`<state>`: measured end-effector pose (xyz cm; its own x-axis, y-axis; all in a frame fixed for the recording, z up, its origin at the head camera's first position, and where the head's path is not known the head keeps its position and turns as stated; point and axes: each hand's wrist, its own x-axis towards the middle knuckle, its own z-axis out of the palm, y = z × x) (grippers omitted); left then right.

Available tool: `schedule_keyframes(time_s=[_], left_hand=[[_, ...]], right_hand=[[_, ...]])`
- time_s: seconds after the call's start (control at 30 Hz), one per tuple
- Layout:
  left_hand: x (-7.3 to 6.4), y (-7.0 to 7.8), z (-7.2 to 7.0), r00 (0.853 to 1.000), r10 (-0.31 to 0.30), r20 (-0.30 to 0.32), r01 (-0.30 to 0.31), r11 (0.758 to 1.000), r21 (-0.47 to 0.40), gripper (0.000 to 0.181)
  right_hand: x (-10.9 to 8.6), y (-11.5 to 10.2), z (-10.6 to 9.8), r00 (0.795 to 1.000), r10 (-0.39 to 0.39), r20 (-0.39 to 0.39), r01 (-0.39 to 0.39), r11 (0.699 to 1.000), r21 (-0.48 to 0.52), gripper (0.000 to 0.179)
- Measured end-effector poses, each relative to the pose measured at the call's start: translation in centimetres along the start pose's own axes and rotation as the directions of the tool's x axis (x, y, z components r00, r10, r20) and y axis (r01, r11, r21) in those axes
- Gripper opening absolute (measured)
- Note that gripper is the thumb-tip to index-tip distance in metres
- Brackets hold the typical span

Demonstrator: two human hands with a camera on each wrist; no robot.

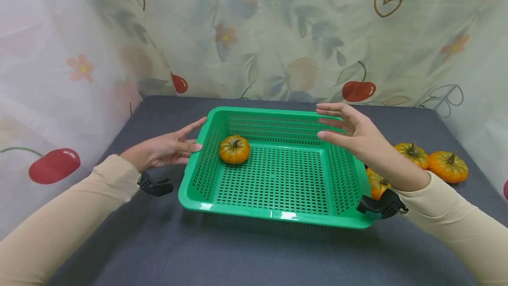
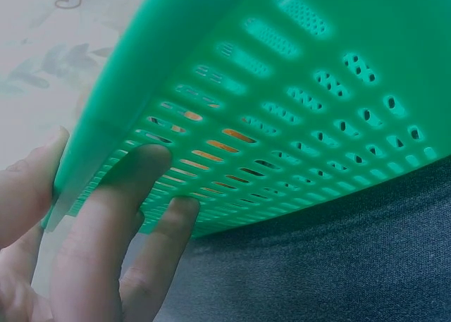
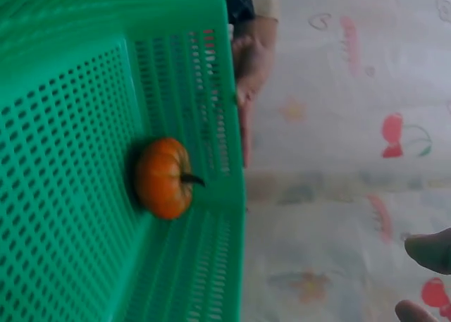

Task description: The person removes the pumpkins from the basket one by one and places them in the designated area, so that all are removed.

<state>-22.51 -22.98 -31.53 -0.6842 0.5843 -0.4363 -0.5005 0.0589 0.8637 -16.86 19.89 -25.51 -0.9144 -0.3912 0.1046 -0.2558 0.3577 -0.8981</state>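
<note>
A green plastic basket (image 1: 274, 218) with slotted walls stands on the dark table, a small orange pumpkin (image 1: 234, 149) inside at its left end. My left hand (image 1: 166, 149) holds the basket's left rim; in the left wrist view its fingers (image 2: 106, 230) lie against the outer slotted wall, under the lip. Above the basket's right side hovers my right hand (image 1: 353, 131), fingers spread and loosely bent, with nothing in them. The right wrist view shows the pumpkin (image 3: 163, 178) with its dark stem, and only fingertips (image 3: 431, 251) of that hand at the edge.
Three more small pumpkins lie right of the basket: one behind (image 1: 412, 154), one farther right (image 1: 448, 167), and one (image 1: 377, 183) partly hidden by the right forearm and basket. A dark cloth covers the table (image 1: 246, 255). Printed curtains (image 1: 278, 47) enclose the back and sides.
</note>
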Motion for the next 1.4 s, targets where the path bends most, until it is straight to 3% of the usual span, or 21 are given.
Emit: schedule_keyframes(time_s=[0.53, 0.77, 0.97, 1.17, 1.4], left_hand=[[-0.1, -0.1, -0.1, 1.000, 0.021, 0.015, -0.021, 1.000, 0.016, 0.089], [0.0, -0.1, -0.1, 1.000, 0.012, 0.001, -0.012, 1.000, 0.017, 0.088], [0.1, -0.1, -0.1, 1.000, 0.011, 0.000, -0.011, 1.000, 0.013, 0.088], [0.1, -0.1, -0.1, 1.000, 0.008, 0.002, -0.008, 1.000, 0.003, 0.088], [0.0, -0.1, 0.0, 1.000, 0.008, 0.000, -0.008, 1.000, -0.001, 0.088]], right_hand=[[5.6, 1.2, 5.6, 0.982, 0.020, 0.187, -0.029, 0.999, 0.044, 0.058], [7.4, 2.5, 7.5, 0.960, 0.012, 0.280, -0.021, 0.999, 0.029, 0.063], [8.4, 3.7, 9.3, 0.935, 0.069, 0.349, -0.056, 0.997, -0.047, 0.069], [9.3, 4.8, 11.0, 0.914, 0.152, 0.377, -0.122, 0.987, -0.101, 0.074], [10.5, 5.6, 12.7, 0.917, 0.174, 0.359, -0.140, 0.983, -0.117, 0.080]])
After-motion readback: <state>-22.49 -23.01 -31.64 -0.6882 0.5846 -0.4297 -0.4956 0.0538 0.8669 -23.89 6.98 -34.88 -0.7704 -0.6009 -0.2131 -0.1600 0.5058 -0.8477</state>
